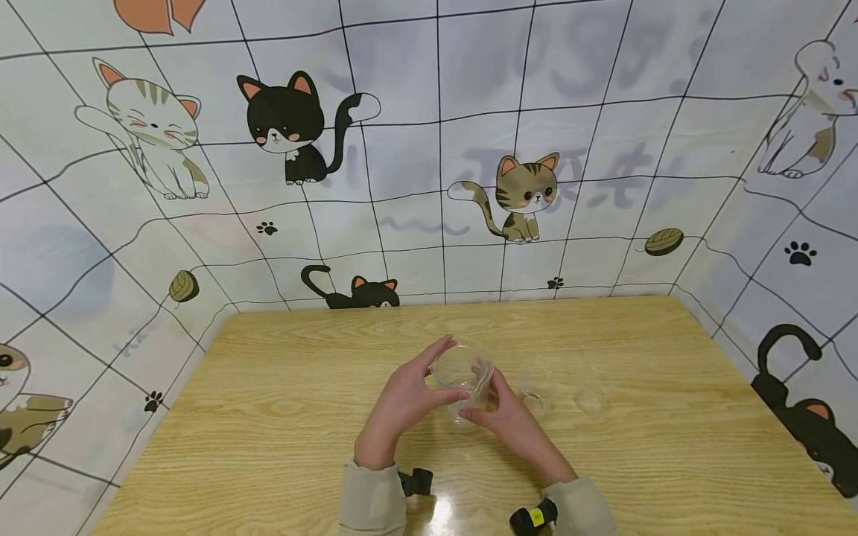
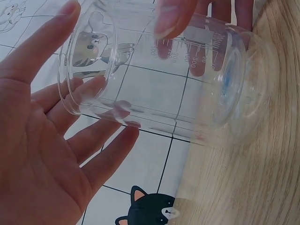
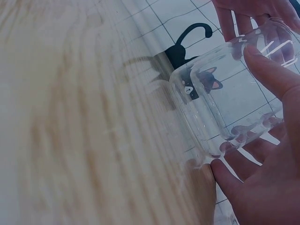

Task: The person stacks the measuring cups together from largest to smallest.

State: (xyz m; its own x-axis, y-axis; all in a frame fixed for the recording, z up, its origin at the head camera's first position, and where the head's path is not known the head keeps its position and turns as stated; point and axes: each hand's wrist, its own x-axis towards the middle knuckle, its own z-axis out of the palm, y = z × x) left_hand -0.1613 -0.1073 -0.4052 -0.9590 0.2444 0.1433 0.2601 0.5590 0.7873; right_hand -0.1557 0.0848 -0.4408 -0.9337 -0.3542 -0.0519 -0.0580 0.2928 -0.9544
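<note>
Grip on both sides is closed round one see-through cup (image 1: 462,378), as I follow it from my screens: the left hand (image 1: 407,393) has its thumb and fingers about the rim end, and the right hand (image 1: 507,423) clasps the body lower down. They have the cup above the middle of the tabletop (image 1: 268,417), in front of the person; I cannot tell whether its base touches the wood. From the left wrist I can read a printed scale (image 2: 187,52) along its side. As for progress, I judge that taking hold of the cup is done and that handling it is the step in hand, with letting go of it left to do. Two more see-through pieces lie to its right, a nearer one (image 1: 535,396) and a farther one (image 1: 590,399), neither touched by a hand; they are too faint for me to say what they are, or whether they have a part in what is left. Beneath all this I see pale, yellowish wood grain, with a bright glare near the front edge of my head view. Round the back and sides hangs a white cloth (image 1: 402,160) with dark grid lines, cartoon cats, paw prints and balls of yarn, creased in places.
</note>
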